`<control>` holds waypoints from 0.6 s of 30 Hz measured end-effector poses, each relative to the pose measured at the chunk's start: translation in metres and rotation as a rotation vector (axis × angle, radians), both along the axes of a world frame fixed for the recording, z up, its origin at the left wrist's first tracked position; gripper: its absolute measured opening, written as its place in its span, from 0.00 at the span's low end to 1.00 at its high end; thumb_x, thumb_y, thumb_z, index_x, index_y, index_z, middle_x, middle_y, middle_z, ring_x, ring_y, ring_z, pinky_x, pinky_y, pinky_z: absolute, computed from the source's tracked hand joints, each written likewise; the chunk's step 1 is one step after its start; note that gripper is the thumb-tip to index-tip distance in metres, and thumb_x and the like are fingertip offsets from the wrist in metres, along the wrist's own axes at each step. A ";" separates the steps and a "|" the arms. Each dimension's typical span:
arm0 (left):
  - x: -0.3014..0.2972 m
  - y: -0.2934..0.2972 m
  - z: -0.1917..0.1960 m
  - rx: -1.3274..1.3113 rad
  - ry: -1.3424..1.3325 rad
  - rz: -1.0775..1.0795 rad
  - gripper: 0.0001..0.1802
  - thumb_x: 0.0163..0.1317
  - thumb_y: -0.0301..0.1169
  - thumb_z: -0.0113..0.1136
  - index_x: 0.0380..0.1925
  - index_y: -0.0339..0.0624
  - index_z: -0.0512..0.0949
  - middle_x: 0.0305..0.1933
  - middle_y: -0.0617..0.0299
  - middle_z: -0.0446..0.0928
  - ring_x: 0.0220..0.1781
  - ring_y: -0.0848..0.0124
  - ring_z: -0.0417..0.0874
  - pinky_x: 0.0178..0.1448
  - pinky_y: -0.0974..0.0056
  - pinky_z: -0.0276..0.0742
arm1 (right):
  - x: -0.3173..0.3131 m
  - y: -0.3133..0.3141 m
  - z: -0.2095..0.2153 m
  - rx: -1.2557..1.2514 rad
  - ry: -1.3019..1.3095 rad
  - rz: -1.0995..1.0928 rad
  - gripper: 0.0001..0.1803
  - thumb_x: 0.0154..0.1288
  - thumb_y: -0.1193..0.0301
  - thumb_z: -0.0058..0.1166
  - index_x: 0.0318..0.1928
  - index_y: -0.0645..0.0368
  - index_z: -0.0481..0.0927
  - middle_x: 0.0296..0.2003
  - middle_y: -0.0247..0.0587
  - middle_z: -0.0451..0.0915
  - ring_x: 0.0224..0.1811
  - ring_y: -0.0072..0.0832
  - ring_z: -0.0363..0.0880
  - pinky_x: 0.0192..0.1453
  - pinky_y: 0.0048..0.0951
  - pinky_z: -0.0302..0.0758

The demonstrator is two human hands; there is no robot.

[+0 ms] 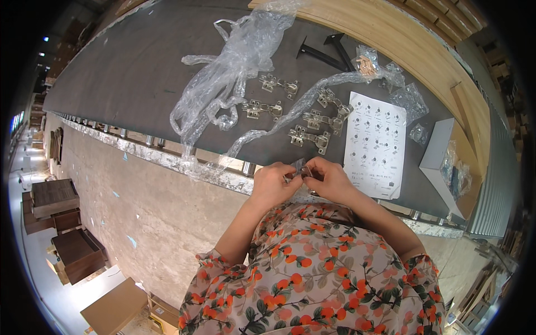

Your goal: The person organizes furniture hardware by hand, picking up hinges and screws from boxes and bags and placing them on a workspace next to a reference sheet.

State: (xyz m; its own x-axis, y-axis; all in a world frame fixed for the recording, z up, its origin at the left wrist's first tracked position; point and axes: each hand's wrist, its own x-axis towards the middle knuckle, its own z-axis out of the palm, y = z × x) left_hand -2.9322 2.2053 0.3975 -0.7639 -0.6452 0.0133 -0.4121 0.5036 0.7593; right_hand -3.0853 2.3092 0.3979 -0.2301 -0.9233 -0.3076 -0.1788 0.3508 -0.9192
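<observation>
My left hand and my right hand meet at the table's near edge. Both are closed, fingertips pinching a small clear plastic bag; its contents are mostly hidden by my fingers. Just beyond them lie several metal cabinet hinges, among them a near hinge, a left hinge and a far hinge. Right of my right hand is a white printed sheet with rows of small hardware pictures. A long strip of crumpled clear plastic wrap runs between the hinges.
A heap of clear plastic wrap covers the table's middle. Black metal brackets and a bag of wooden dowels lie farther back. An open cardboard box holding plastic bags stands at right. Long wooden panels line the far side.
</observation>
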 end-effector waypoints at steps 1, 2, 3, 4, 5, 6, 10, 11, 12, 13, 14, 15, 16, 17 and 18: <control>-0.001 -0.001 0.003 -0.022 -0.010 -0.016 0.10 0.46 0.31 0.65 0.28 0.36 0.82 0.26 0.53 0.79 0.21 0.63 0.81 0.27 0.65 0.76 | 0.001 0.001 0.000 -0.016 0.005 -0.018 0.12 0.54 0.75 0.57 0.39 0.65 0.74 0.26 0.40 0.79 0.27 0.20 0.76 0.34 0.25 0.73; -0.002 0.000 0.006 -0.033 -0.011 -0.020 0.10 0.46 0.32 0.64 0.27 0.37 0.82 0.26 0.53 0.79 0.22 0.61 0.80 0.28 0.63 0.76 | 0.001 0.002 0.000 -0.033 0.010 -0.037 0.12 0.53 0.74 0.57 0.39 0.65 0.75 0.25 0.43 0.79 0.25 0.23 0.77 0.33 0.27 0.74; -0.004 0.000 0.010 -0.046 -0.014 -0.021 0.10 0.46 0.33 0.63 0.26 0.38 0.82 0.26 0.54 0.78 0.23 0.59 0.80 0.29 0.61 0.76 | 0.003 0.001 0.003 -0.050 0.011 -0.052 0.12 0.54 0.75 0.57 0.39 0.65 0.75 0.25 0.42 0.79 0.25 0.22 0.76 0.32 0.25 0.74; -0.005 0.000 0.014 -0.059 -0.016 -0.023 0.09 0.46 0.33 0.63 0.25 0.39 0.82 0.25 0.55 0.78 0.24 0.57 0.80 0.30 0.59 0.76 | 0.004 0.000 0.008 -0.067 0.013 -0.068 0.11 0.54 0.76 0.57 0.39 0.64 0.75 0.25 0.42 0.79 0.25 0.20 0.76 0.32 0.24 0.73; -0.006 -0.001 0.017 -0.088 0.002 -0.021 0.09 0.46 0.32 0.62 0.25 0.38 0.82 0.26 0.54 0.78 0.24 0.59 0.80 0.30 0.60 0.77 | 0.006 0.000 0.011 -0.084 0.015 -0.083 0.11 0.54 0.76 0.57 0.39 0.64 0.75 0.25 0.41 0.79 0.25 0.19 0.75 0.32 0.23 0.73; -0.007 -0.002 0.020 -0.118 0.022 -0.020 0.08 0.47 0.30 0.62 0.26 0.37 0.82 0.26 0.54 0.79 0.24 0.60 0.81 0.29 0.61 0.77 | 0.007 0.000 0.010 -0.140 -0.001 -0.109 0.10 0.55 0.77 0.57 0.39 0.64 0.75 0.26 0.40 0.79 0.25 0.18 0.75 0.32 0.23 0.73; -0.012 -0.003 0.041 -0.301 0.149 0.018 0.06 0.47 0.25 0.62 0.27 0.36 0.80 0.28 0.54 0.79 0.25 0.61 0.81 0.30 0.63 0.77 | 0.013 -0.003 0.012 -0.332 -0.072 -0.215 0.10 0.57 0.79 0.57 0.41 0.64 0.75 0.29 0.36 0.79 0.27 0.16 0.75 0.32 0.20 0.73; -0.013 -0.003 0.042 -0.335 0.195 0.037 0.06 0.47 0.25 0.62 0.28 0.36 0.80 0.29 0.54 0.79 0.25 0.61 0.81 0.30 0.63 0.77 | 0.014 -0.004 0.015 -0.372 -0.093 -0.242 0.10 0.58 0.79 0.57 0.41 0.64 0.75 0.30 0.35 0.79 0.27 0.16 0.75 0.32 0.20 0.73; -0.015 -0.001 0.042 -0.368 0.241 0.054 0.07 0.47 0.24 0.62 0.28 0.36 0.80 0.29 0.55 0.79 0.25 0.61 0.81 0.30 0.63 0.78 | 0.012 -0.004 0.013 -0.357 -0.106 -0.237 0.11 0.58 0.78 0.57 0.41 0.64 0.74 0.30 0.35 0.79 0.28 0.16 0.75 0.33 0.20 0.73; -0.016 0.000 0.042 -0.400 0.287 0.071 0.07 0.47 0.23 0.62 0.29 0.36 0.79 0.29 0.55 0.78 0.25 0.61 0.81 0.30 0.63 0.78 | 0.010 -0.005 0.009 -0.342 -0.118 -0.232 0.11 0.58 0.78 0.57 0.42 0.64 0.74 0.30 0.35 0.79 0.29 0.15 0.75 0.34 0.20 0.73; -0.018 0.001 0.040 -0.392 0.295 0.069 0.07 0.47 0.23 0.62 0.29 0.36 0.79 0.29 0.55 0.78 0.25 0.61 0.81 0.30 0.63 0.78 | 0.008 -0.006 0.005 -0.327 -0.132 -0.227 0.11 0.58 0.78 0.57 0.42 0.64 0.74 0.30 0.35 0.79 0.29 0.15 0.75 0.34 0.20 0.73; -0.019 0.001 0.034 -0.384 0.306 0.067 0.07 0.47 0.22 0.62 0.29 0.36 0.79 0.30 0.55 0.78 0.24 0.62 0.80 0.29 0.64 0.77 | 0.006 -0.006 0.001 -0.280 -0.131 -0.217 0.11 0.58 0.78 0.58 0.42 0.64 0.74 0.31 0.35 0.79 0.30 0.15 0.75 0.35 0.20 0.74; -0.020 0.001 0.029 -0.376 0.316 0.064 0.07 0.48 0.22 0.62 0.30 0.36 0.79 0.30 0.55 0.78 0.24 0.62 0.80 0.29 0.64 0.77 | 0.004 -0.005 -0.004 -0.233 -0.131 -0.207 0.11 0.58 0.78 0.58 0.42 0.64 0.74 0.31 0.35 0.79 0.31 0.15 0.75 0.36 0.20 0.74; -0.019 0.002 0.026 -0.327 0.295 0.071 0.07 0.48 0.22 0.62 0.30 0.35 0.79 0.30 0.55 0.78 0.24 0.63 0.80 0.29 0.65 0.77 | 0.004 -0.006 -0.009 -0.186 -0.131 -0.196 0.11 0.58 0.78 0.58 0.42 0.64 0.74 0.31 0.36 0.79 0.31 0.15 0.75 0.36 0.20 0.74; -0.019 0.003 0.023 -0.276 0.275 0.076 0.06 0.49 0.22 0.62 0.30 0.35 0.79 0.29 0.55 0.78 0.24 0.64 0.80 0.28 0.65 0.77 | 0.003 -0.006 -0.014 -0.182 -0.152 -0.209 0.11 0.58 0.78 0.58 0.42 0.64 0.74 0.31 0.36 0.79 0.32 0.15 0.75 0.37 0.20 0.74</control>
State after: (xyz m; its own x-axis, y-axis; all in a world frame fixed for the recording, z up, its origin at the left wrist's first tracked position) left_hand -2.9509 2.2085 0.4207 -0.6578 -0.6432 0.3918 -0.2559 0.6802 0.6869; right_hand -3.0820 2.3028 0.3843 -0.3848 -0.9038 -0.1870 0.0241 0.1927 -0.9810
